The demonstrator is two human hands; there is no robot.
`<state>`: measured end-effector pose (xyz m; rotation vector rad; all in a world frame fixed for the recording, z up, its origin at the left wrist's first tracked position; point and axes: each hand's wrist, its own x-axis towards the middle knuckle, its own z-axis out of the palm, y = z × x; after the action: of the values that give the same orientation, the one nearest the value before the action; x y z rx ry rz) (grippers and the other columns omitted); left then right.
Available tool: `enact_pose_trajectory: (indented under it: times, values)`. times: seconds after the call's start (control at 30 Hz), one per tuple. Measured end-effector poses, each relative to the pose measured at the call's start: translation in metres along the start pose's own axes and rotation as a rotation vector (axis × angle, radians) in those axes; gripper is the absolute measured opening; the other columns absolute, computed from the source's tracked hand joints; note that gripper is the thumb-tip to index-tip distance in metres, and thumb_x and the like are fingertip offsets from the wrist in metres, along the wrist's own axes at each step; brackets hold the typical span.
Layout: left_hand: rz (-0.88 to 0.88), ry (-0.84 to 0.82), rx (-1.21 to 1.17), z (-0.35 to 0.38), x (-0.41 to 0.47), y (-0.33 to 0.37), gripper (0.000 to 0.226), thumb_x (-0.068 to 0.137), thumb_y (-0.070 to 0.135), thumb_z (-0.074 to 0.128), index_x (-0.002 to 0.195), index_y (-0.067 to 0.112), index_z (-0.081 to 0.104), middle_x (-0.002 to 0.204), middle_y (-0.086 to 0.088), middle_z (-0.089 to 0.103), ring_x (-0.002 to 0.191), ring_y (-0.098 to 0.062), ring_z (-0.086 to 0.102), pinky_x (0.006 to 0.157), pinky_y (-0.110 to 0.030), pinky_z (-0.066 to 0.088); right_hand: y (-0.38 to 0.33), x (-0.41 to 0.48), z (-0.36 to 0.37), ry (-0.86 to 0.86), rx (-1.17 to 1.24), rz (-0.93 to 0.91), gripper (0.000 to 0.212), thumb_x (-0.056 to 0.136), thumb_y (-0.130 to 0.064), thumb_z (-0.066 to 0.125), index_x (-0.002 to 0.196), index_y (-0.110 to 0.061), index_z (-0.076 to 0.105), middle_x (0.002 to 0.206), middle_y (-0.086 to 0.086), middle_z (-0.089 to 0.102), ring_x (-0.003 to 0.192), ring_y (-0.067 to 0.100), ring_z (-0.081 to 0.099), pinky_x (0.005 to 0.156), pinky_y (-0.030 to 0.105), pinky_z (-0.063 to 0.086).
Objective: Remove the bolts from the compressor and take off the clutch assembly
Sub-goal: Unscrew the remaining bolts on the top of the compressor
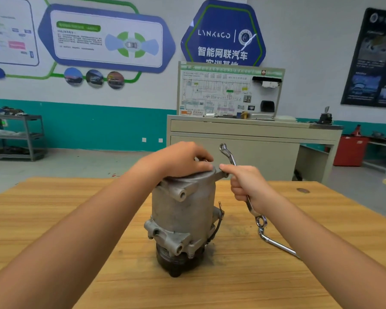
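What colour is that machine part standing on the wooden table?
The compressor is dull silver-grey metal, black at its bottom end. The head view, the only one, shows it.

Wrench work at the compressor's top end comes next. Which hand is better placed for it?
Right, most likely. The right hand already grips the ring wrench, whose upper ring is raised just beside the top of the compressor. The left hand holds that top, steadying the body, and carries no tool.

**What the hands and the picture's edges hide**

The left hand covers the top face of the compressor, so what lies there cannot be seen. The right hand hides the middle of the wrench it grips. A second wrench on the worktop disappears under the right forearm. Small print on the wall posters is blurred.
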<state>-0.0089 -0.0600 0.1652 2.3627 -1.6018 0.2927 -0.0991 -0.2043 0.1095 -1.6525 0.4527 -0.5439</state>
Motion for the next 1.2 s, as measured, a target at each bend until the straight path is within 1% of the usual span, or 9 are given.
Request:
enact_pose_trajectory:
  times: [0.17, 0.33, 0.43, 0.53, 0.63, 0.7, 0.93, 1.1, 1.2]
  values:
    - [0.049, 0.321, -0.147, -0.016, 0.01, 0.001, 0.022, 0.093, 0.017, 0.056, 0.11, 0.01, 0.067, 0.095, 0.002, 0.067, 0.077, -0.003, 0.057, 0.072, -0.006, 0.04, 0.0, -0.002, 0.001, -0.003, 0.007, 0.014, 0.018, 0.089, -0.027, 0.058, 0.081, -0.014, 0.048, 0.042, -0.008, 0.026, 0.035, 0.008, 0.019, 0.035, 0.018, 0.015]
    - [-0.054, 0.723, -0.463, -0.064, -0.024, -0.024, 0.02, 0.088, 0.015, 0.062, 0.105, 0.026, 0.063, 0.076, 0.018, 0.059, 0.062, 0.012, 0.057, 0.062, -0.006, 0.047, 0.003, -0.006, 0.003, -0.005, 0.043, 0.013, 0.017, 0.091, -0.029, 0.056, 0.085, -0.013, 0.053, 0.04, -0.009, 0.028, 0.032, 0.006, 0.022, 0.032, 0.017, 0.019]
    - [-0.311, 0.62, -0.333, -0.036, -0.083, -0.075, 0.026, 0.088, 0.013, 0.061, 0.112, 0.022, 0.064, 0.08, 0.016, 0.062, 0.072, 0.003, 0.061, 0.061, -0.014, 0.047, 0.005, -0.007, 0.005, 0.011, 0.052, -0.019, 0.017, 0.091, -0.028, 0.055, 0.085, -0.012, 0.054, 0.039, -0.01, 0.029, 0.031, 0.006, 0.023, 0.031, 0.017, 0.02]
    - [-0.654, 0.413, -0.289, 0.033, -0.152, -0.13, 0.026, 0.088, 0.009, 0.061, 0.113, 0.01, 0.066, 0.088, 0.001, 0.068, 0.078, -0.028, 0.064, 0.06, -0.023, 0.043, 0.008, -0.009, 0.006, 0.034, 0.047, -0.056, 0.02, 0.092, -0.027, 0.055, 0.078, -0.014, 0.051, 0.036, -0.01, 0.028, 0.03, 0.005, 0.022, 0.031, 0.016, 0.018]
    - [-0.864, 0.366, -0.273, 0.095, -0.199, -0.158, 0.02, 0.086, 0.005, 0.065, 0.105, 0.003, 0.07, 0.102, -0.012, 0.071, 0.085, -0.023, 0.062, 0.058, -0.023, 0.044, 0.008, -0.011, 0.007, 0.049, 0.055, -0.055, 0.022, 0.092, -0.028, 0.054, 0.074, -0.016, 0.05, 0.035, -0.011, 0.027, 0.029, 0.005, 0.021, 0.031, 0.014, 0.017]
    - [-0.912, 0.395, -0.248, 0.119, -0.212, -0.166, 0.018, 0.083, 0.006, 0.069, 0.1, 0.001, 0.072, 0.102, -0.013, 0.071, 0.092, -0.024, 0.064, 0.071, -0.027, 0.043, 0.008, -0.013, 0.008, 0.056, 0.089, -0.043, 0.023, 0.092, -0.028, 0.055, 0.073, -0.017, 0.05, 0.035, -0.011, 0.026, 0.029, 0.006, 0.02, 0.032, 0.014, 0.017]
    - [-0.822, 0.364, -0.259, 0.144, -0.215, -0.186, 0.025, 0.085, 0.015, 0.068, 0.109, 0.01, 0.069, 0.106, -0.009, 0.07, 0.086, -0.015, 0.058, 0.074, -0.028, 0.039, 0.007, -0.022, 0.009, 0.065, 0.008, -0.019, 0.024, 0.095, -0.036, 0.046, 0.086, -0.018, 0.057, 0.038, -0.01, 0.027, 0.033, 0.006, 0.022, 0.034, 0.017, 0.018]
    - [-0.699, 0.639, -0.422, 0.138, -0.191, -0.163, 0.055, 0.086, 0.047, 0.052, 0.138, 0.04, 0.035, 0.135, -0.007, 0.048, 0.102, -0.016, 0.054, 0.083, -0.043, 0.043, 0.044, -0.039, -0.019, 0.082, -0.015, 0.02, 0.029, 0.097, -0.043, 0.035, 0.095, -0.026, 0.059, 0.048, -0.006, 0.032, 0.038, 0.007, 0.026, 0.036, 0.02, 0.02]
    - [-0.442, 0.823, -0.49, 0.119, -0.153, -0.109, 0.045, 0.087, 0.061, 0.046, 0.129, 0.063, 0.03, 0.132, 0.023, 0.042, 0.116, -0.004, 0.043, 0.089, -0.041, 0.039, 0.088, -0.041, -0.033, 0.208, -0.387, 0.002, 0.036, 0.097, -0.029, 0.04, 0.084, -0.003, 0.062, 0.058, 0.006, 0.05, 0.048, 0.015, 0.04, 0.046, 0.025, 0.028]
